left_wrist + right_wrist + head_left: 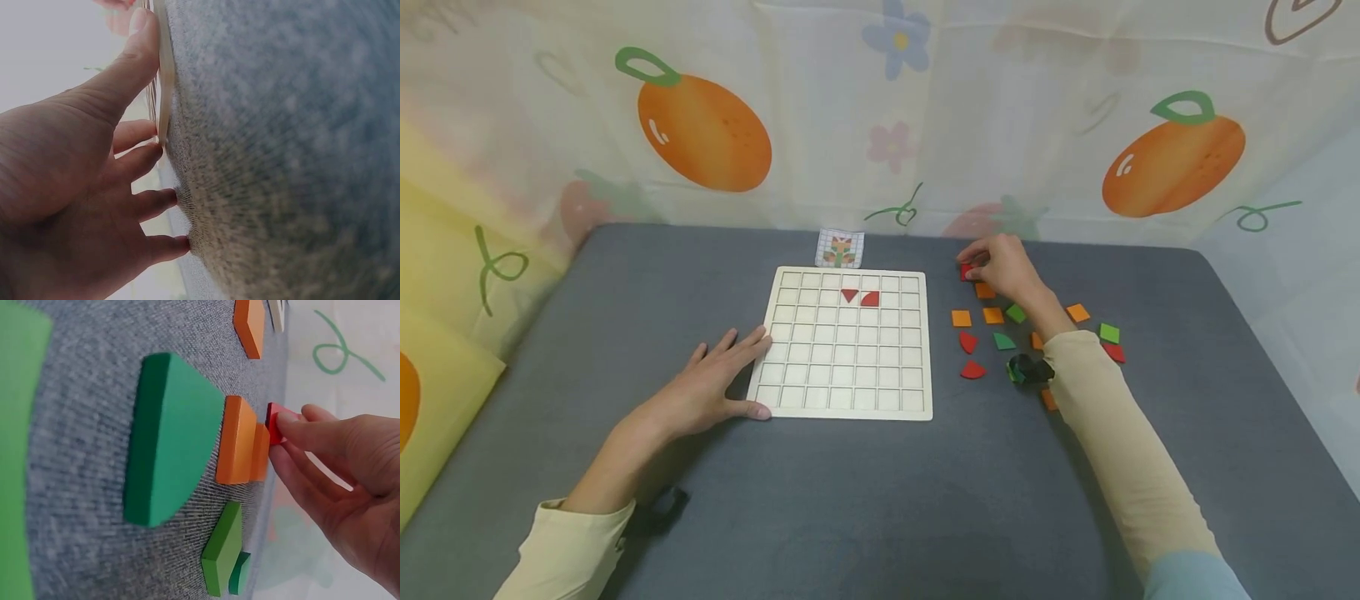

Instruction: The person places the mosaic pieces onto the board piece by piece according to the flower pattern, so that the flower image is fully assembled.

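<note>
A pale square grid board (925,358) lies on the grey table, with a red triangle (849,294) and a red quarter-round piece (871,299) in cells near its far side. My left hand (703,390) rests with spread fingers along the board's left edge; in the left wrist view the thumb (140,47) lies over the rim. Right of the board's far corner, my right hand (1011,268) pinches a red piece (274,428) between thumb and fingers. Most of that piece is covered by the fingers.
Loose orange squares (961,318), green squares (1108,333), a green quarter-round piece (1003,341) and red pieces (973,370) are scattered right of the board, some under the right forearm. A small pattern card (839,248) sits behind the board. A printed curtain (820,108) hangs at the back.
</note>
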Tool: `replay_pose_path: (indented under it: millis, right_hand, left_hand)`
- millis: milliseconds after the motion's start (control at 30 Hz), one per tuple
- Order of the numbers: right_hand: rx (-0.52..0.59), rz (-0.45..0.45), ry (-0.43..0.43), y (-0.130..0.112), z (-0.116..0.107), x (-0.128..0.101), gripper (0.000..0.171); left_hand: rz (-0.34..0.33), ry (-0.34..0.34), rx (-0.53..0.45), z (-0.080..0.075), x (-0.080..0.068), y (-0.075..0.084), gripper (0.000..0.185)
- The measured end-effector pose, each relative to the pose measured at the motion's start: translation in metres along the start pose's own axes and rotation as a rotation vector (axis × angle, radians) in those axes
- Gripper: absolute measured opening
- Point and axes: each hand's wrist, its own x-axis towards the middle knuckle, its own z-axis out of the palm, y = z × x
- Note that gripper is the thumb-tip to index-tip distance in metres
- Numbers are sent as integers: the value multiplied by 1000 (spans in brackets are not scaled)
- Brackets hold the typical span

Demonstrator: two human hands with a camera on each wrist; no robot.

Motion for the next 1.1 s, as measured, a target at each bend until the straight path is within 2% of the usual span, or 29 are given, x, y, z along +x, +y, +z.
replay_pose_path:
  millis: [533,700,1100]
  right_hand:
    - [2,-38,-86,-10,-4,2,23]
    - [-4,-73,-80,-16,-1,4,24]
    - [62,-142,-66,-35,14,7,24]
  left_hand:
    - [-23,-19,27,-1,1,1,104]
    - [-21,-27,38,0,3,1,105]
    - [-6,-51,46,-4,4,3,105]
